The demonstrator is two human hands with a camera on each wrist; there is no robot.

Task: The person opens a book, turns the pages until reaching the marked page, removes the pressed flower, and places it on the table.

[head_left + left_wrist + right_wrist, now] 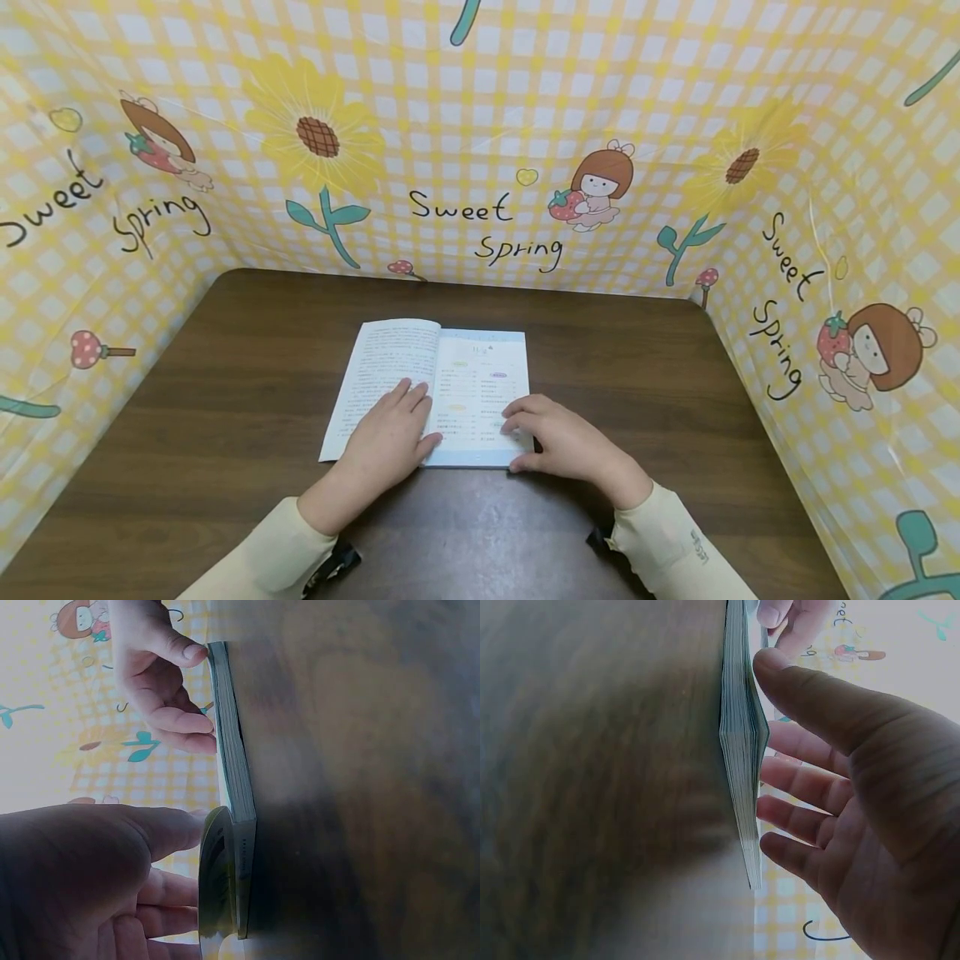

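An opened book (483,392) lies on the table, its left side a thin cover or leaf with dense print, its right page a list with small coloured headings. My left hand (390,429) rests flat across the left page and the fold, fingers pointing up the page. At the lower right corner my right hand (562,437) touches the right page with fingertips lightly bent, thumb by the bottom edge. The right wrist view shows the thick block of pages (739,742) with the fingertips along its top face. In the left wrist view the spine (244,855) faces the camera.
The dark brown wooden table (225,392) extends around the book. A yellow checked cloth (465,108) with sunflowers and cartoon girls walls the back and both sides. Light sleeves with black wrist straps (333,567) cover the forearms.
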